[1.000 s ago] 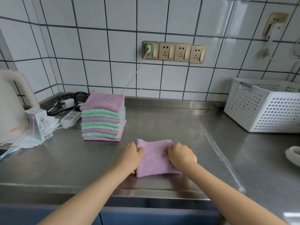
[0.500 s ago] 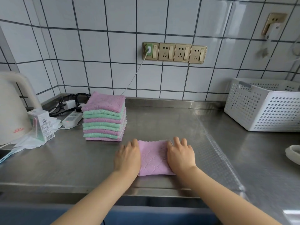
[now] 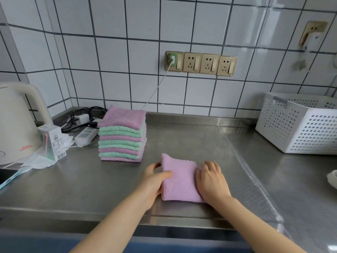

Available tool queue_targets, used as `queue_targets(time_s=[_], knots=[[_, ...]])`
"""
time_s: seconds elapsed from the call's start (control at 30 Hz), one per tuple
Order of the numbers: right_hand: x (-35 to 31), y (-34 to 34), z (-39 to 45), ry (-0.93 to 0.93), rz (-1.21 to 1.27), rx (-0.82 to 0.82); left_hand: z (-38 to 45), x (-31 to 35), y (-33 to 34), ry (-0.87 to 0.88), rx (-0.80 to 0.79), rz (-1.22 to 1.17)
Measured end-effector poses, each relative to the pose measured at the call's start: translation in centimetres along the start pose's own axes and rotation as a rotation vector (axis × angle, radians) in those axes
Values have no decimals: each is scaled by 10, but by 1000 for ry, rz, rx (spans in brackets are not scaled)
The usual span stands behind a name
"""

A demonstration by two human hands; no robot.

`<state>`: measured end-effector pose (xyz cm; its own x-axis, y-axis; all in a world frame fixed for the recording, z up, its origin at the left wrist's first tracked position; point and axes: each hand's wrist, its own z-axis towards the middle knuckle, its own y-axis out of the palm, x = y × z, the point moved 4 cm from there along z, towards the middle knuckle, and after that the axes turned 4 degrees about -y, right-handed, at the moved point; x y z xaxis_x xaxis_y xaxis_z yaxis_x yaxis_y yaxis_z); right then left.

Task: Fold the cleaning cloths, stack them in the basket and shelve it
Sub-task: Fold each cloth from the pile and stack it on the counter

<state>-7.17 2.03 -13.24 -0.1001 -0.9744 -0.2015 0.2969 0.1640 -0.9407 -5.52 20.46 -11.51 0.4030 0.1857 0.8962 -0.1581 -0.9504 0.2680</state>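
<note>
A folded pink cloth (image 3: 179, 181) lies on the steel counter (image 3: 191, 143) near its front edge. My left hand (image 3: 153, 181) grips the cloth's left edge, thumb on top and fingers behind the fold. On the cloth's right edge rests my right hand (image 3: 211, 179), pressing it down. A stack of several folded pink and green cloths (image 3: 122, 134) stands to the back left, apart from both hands. The white perforated basket (image 3: 299, 125) sits at the back right against the tiled wall.
A white kettle (image 3: 16, 125), a small carton (image 3: 52, 141) and crumpled paper crowd the left side. A power strip (image 3: 85, 136) with cables lies behind the stack. Part of a white object (image 3: 331, 179) shows at the right edge.
Both hands lay flat on the cloth half a second ago. Now my left hand has curled round the left edge, and the cloth sits slightly turned.
</note>
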Motion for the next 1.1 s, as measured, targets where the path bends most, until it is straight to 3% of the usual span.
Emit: queue_targets(time_s=[0.1,0.17,0.27,0.5,0.57,0.63,0.73,0.8,0.9,1.03,1.1], knots=[[-7,-20,0,-35,252,122,-7,21,-4,152,-55,-3],[-22,-35,9,66,603,141,-8,43,-11,245,-93,-23],[-60,-60,39,74,884,129,0,91,-34,401,12,55],[-178,-118,157,-283,805,325,54,233,-107,761,393,380],[-199,-109,186,-267,804,299,75,253,-125,791,531,491],[-212,-86,206,-194,753,211,98,253,-142,686,659,681],[-214,-40,211,-87,662,49,129,223,-159,484,599,944],[-209,-21,209,-56,703,25,134,209,-168,481,596,922],[-202,-14,208,-83,744,73,131,208,-168,545,664,913],[-202,-21,202,-203,759,183,121,210,-157,796,673,874],[-201,-18,202,-247,715,161,123,204,-158,780,689,910]])
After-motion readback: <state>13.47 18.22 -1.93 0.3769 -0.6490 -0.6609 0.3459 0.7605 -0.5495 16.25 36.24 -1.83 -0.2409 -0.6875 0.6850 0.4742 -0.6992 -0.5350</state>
